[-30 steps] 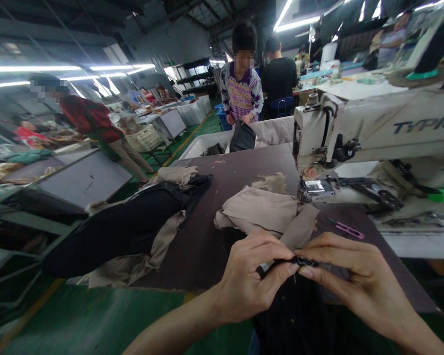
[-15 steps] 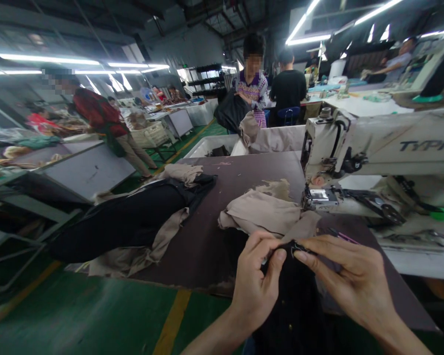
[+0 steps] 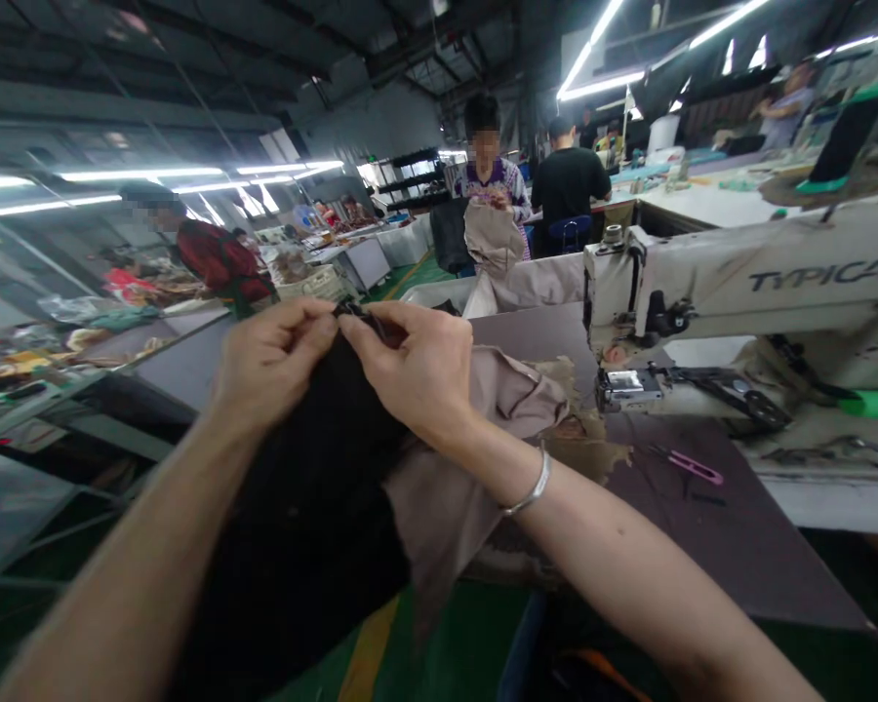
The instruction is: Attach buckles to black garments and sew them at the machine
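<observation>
My left hand (image 3: 270,361) and my right hand (image 3: 417,366) are both pinched on the top edge of a black garment (image 3: 314,507), held up in the air to the left of the worktable. A beige cloth (image 3: 475,448) joined to the black one hangs below my right wrist, which wears a silver bangle (image 3: 531,492). The two hands nearly touch at the fingertips. The garment hides much of the dark table (image 3: 702,526) behind it.
A white sewing machine (image 3: 746,292) stands at the right on the table, with pink thread snips (image 3: 692,466) lying in front of it. A person beyond the table holds up a beige cloth (image 3: 492,239). Other people work at tables left and behind.
Both hands have lifted the black garment up and to the left, from low over the table's front edge. The beige cloth came up with it. The person opposite now holds beige cloth.
</observation>
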Motion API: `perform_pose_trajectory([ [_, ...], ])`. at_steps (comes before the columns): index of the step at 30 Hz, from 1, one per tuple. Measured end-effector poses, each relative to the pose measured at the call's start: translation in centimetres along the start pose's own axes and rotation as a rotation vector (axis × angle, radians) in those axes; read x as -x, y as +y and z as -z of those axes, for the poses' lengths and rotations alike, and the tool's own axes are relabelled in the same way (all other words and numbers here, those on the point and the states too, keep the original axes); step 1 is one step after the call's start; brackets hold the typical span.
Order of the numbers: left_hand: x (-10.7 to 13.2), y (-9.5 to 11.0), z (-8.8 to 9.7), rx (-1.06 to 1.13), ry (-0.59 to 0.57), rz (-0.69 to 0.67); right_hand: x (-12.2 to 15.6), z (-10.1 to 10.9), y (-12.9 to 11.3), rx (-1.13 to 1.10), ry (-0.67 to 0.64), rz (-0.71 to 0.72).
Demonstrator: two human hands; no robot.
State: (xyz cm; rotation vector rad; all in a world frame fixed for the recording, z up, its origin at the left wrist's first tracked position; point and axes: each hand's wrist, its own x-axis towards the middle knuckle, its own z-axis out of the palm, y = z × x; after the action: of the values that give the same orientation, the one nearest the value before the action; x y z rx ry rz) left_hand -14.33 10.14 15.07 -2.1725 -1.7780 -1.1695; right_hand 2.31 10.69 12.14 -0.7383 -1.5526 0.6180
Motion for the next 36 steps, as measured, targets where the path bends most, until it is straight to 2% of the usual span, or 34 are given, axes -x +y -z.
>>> perform_pose_trajectory([
  [1, -2.4, 0.2, 0.7, -0.038, -0.124, -0.039, -0.4, -0.5, 0.5, -0.094, 0.069, -0.076],
  [2, -4.5, 0.6, 0.6, -0.063, -0.281, -0.078, -0.4, -0.7, 1.5, -0.248, 0.168, -0.193],
  [3, -6.2, 1.1, -0.5, -0.076, -0.416, -0.124, -0.1, -0.7, 3.0, -0.346, 0.242, -0.285],
  [4, -7.5, 1.8, -2.3, -0.083, -0.514, -0.167, 0.4, -0.4, 4.8, -0.383, 0.298, -0.346],
  [6, -8.4, 3.0, -8.1, -0.081, -0.755, -0.276, 2.5, 0.8, 9.2, -0.442, 0.413, -0.480],
  [9, -6.6, 4.9, -18.7, -0.028, -0.889, -0.368, 6.8, 4.2, 15.8, -0.493, 0.600, -0.649],
  [11, -4.4, 5.9, -24.8, 0.023, -0.957, -0.413, 9.6, 6.8, 19.2, -0.527, 0.705, -0.735],
  [13, -2.7, 6.5, -29.1, 0.080, -1.012, -0.437, 11.7, 8.9, 21.5, -0.558, 0.796, -0.799],
  [15, -1.8, 6.8, -31.6, 0.137, -1.063, -0.427, 12.8, 10.4, 22.7, -0.589, 0.865, -0.834],
  [19, -1.9, 6.3, -33.4, 0.245, -1.179, -0.325, 12.8, 11.3, 22.8, -0.639, 0.929, -0.856],
  [23, -3.1, 5.9, -33.8, 0.353, -1.358, -0.169, 12.1, 11.3, 22.1, -0.644, 0.969, -0.853],
  [28, -4.8, 6.8, -33.6, 0.453, -1.565, 0.005, 11.9, 11.8, 21.7, -0.614, 0.984, -0.808],
  [31, -5.4, 7.4, -33.4, 0.471, -1.605, 0.067, 11.8, 12.2, 21.8, -0.584, 1.001, -0.796],
  [36, -5.7, 7.6, -33.1, 0.521, -1.554, 0.092, 11.6, 12.5, 21.9, -0.558, 1.019, -0.809],
])
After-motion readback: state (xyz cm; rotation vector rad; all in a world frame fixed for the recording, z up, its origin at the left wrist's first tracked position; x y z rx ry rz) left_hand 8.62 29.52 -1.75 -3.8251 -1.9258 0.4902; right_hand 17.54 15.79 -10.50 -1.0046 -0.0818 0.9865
